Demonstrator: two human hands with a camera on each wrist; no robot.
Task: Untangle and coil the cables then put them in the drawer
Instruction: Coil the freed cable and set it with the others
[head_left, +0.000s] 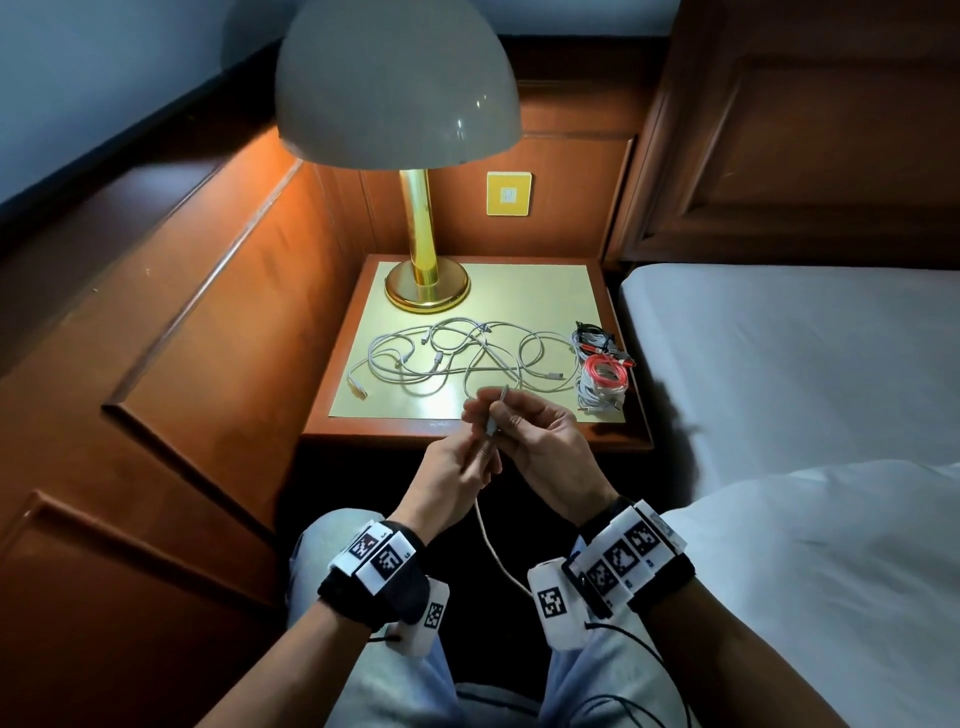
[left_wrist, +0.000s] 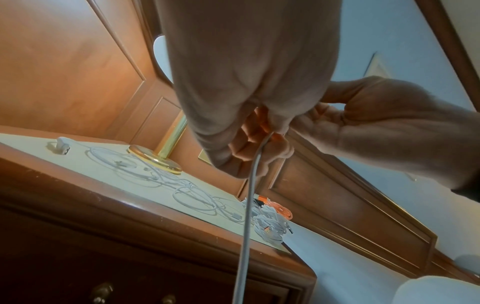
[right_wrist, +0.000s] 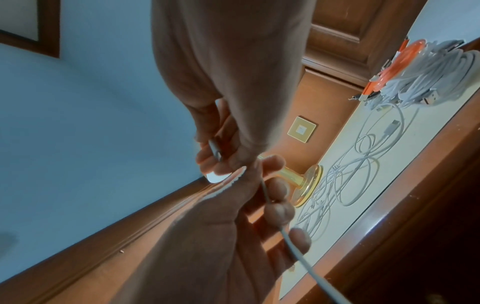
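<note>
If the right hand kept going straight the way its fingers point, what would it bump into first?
Probably the left hand: the right hand points left and slightly forward at it, and both pinch the same white cable. Depth past that is unclear.

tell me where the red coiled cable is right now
In the head view the red coiled cable lies at the right edge of the nightstand, among the bundled grey cables, right of the loose white tangle and next to the bed.

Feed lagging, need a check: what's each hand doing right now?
Left hand: holding the grey cable, fingers curled round it.
Right hand: pinching the same cable near its plug end.
</note>
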